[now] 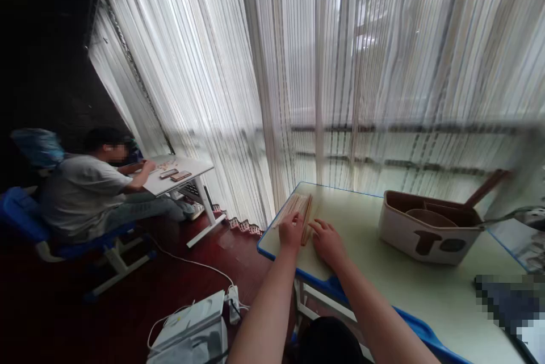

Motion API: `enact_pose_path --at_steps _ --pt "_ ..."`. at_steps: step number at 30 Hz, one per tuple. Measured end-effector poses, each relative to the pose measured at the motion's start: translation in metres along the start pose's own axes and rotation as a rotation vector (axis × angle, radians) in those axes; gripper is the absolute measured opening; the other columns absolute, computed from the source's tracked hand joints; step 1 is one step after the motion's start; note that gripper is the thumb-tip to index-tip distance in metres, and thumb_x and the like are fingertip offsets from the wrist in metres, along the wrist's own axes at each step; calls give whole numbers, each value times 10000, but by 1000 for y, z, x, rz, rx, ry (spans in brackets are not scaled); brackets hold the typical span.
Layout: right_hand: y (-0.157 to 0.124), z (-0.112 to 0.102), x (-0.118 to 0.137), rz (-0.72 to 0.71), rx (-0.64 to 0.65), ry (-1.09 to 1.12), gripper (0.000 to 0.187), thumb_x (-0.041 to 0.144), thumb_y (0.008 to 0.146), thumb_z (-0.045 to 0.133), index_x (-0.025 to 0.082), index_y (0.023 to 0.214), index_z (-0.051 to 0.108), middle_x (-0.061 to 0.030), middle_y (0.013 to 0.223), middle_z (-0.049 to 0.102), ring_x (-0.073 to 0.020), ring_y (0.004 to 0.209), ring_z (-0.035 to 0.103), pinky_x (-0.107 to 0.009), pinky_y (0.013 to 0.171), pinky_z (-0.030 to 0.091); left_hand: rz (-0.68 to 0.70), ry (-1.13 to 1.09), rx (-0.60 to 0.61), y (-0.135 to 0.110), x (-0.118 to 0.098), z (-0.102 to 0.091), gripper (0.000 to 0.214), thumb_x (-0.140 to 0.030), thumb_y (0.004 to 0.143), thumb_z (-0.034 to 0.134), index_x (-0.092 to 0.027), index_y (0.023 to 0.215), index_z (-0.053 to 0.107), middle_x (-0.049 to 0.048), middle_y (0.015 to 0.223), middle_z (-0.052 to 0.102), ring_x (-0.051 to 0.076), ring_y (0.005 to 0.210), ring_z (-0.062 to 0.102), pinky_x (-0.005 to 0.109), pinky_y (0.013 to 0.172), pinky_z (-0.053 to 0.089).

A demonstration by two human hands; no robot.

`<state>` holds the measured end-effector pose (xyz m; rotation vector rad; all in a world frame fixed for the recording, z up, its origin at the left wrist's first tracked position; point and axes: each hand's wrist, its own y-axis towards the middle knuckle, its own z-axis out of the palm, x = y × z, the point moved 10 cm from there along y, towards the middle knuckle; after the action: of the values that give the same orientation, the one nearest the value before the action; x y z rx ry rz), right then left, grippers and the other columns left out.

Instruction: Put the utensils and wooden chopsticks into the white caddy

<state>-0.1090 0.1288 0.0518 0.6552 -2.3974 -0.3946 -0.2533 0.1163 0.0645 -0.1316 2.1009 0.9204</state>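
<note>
Near the left corner of the pale table, a row of thin wooden sticks (294,204), like chopsticks, lies side by side. My left hand (292,231) rests over their near end, fingers apart and touching the sticks. One or more browner sticks (306,221) lie along the right side of the row, between my hands. Just right of these, my right hand (328,242) is low over the tabletop with its fingers stretched toward the sticks. I see nothing held in it. The sticks' near ends are partly hidden by my left hand.
A cream and brown divided container (430,239) stands on the table (361,216) to the right. A pixelated dark object (511,307) lies near the right edge. Sheer curtains (340,68) hang behind. At left, a person (89,193) sits at another white table (198,166).
</note>
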Motion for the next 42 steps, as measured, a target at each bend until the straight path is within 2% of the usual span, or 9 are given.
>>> enact_pose_path --at_steps 4,7,10,16,22,28,32,37,42 --pt "-2 5 -8 11 25 -114 311 178 793 413 216 1002 640 -51 1109 610 -198 1031 508 -307 930 330 68 40 -17 -1 -9 9 238 -283 823 489 -137 911 656 79 872 670 152 795 615 298 769 482" --pt "-6 1 -12 35 1 -179 273 186 790 413 218 939 640 -44 1099 604 -200 991 505 -300 888 339 74 44 -30 -1 -11 7 242 -294 824 487 -143 908 657 73 862 669 154 791 612 298 757 485" --pt "-13 -2 -12 33 1 -207 275 216 804 408 242 966 629 -44 1130 582 -214 1011 486 -316 866 338 67 27 -35 -2 -8 4 252 -299 824 490 -145 941 651 74 871 673 152 779 614 294 758 486" --pt "-21 3 -13 25 77 -191 270 224 806 399 257 948 627 -44 1189 542 -216 1054 454 -334 874 316 61 -2 -48 -3 -7 0 272 -325 826 479 -147 933 654 76 863 678 162 786 620 293 754 487" --pt "-22 9 -9 -12 136 -144 236 182 769 413 258 875 609 5 1256 512 -230 1145 397 -379 900 275 49 0 -58 -3 -4 0 242 -293 815 485 -165 931 655 62 868 679 156 785 618 292 773 483" --pt "-24 13 0 -107 154 -110 196 136 757 421 227 799 590 -18 1168 573 -214 1105 429 -359 885 283 -1 -61 -60 -1 6 3 218 -207 776 508 -153 923 659 68 882 678 153 789 621 285 756 495" --pt "-21 4 -5 -94 76 15 195 110 736 414 218 792 567 -29 1194 557 -210 1089 455 -350 889 317 -23 -169 -58 -1 10 3 247 -184 767 514 -145 977 638 61 878 674 137 773 625 265 725 509" --pt "-16 -19 -8 -114 -128 316 192 120 734 388 220 828 521 -57 1143 575 -194 1077 487 -362 916 359 3 -187 -21 -2 5 6 255 -131 742 532 -146 971 643 70 921 668 140 817 624 255 703 520" --pt "-18 -45 -19 -35 -344 516 177 225 806 395 220 951 496 -76 1050 609 -191 909 571 -377 811 440 47 -152 39 -3 1 16 285 -115 732 554 -168 999 639 63 953 665 140 835 622 251 685 529"
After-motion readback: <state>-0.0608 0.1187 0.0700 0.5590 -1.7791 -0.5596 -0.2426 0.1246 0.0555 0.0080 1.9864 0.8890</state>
